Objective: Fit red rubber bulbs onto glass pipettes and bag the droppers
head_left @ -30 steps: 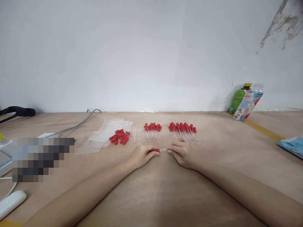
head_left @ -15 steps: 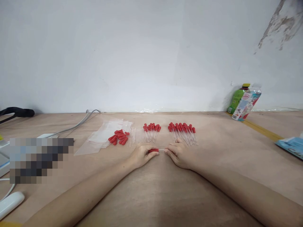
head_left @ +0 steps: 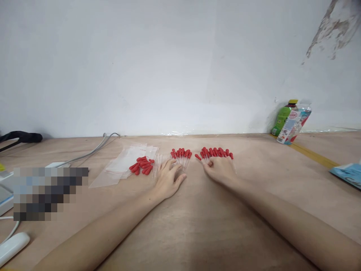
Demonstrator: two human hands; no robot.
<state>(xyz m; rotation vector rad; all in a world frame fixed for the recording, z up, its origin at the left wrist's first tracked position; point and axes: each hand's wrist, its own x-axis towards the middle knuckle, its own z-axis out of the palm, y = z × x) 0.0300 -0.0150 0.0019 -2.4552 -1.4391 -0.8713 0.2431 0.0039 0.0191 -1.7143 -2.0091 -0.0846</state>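
Note:
My left hand (head_left: 168,178) is open, fingers spread over the row of clear dropper tubes (head_left: 158,162). Just beyond its fingertips lies a group of red-bulbed droppers (head_left: 182,153). My right hand (head_left: 221,170) is closed in a pinch on the clear stem of one dropper (head_left: 198,156), whose red bulb points away to the left. That dropper is at the left end of a second dropper group (head_left: 216,151); the hand covers most of this group's stems. Loose red rubber bulbs (head_left: 143,165) lie in a pile left of the tubes.
Clear plastic bags (head_left: 113,169) lie flat under and beside the bulbs. A grey cable (head_left: 87,153) and a white device (head_left: 14,246) are on the left. At the back right, a green bottle (head_left: 282,118) and a printed carton-like pack (head_left: 293,126) lean against the wall.
My left hand has let go of the red bulb and moved slightly forward, opening over the tubes. My right hand has carried the dropper forward to the right-hand group.

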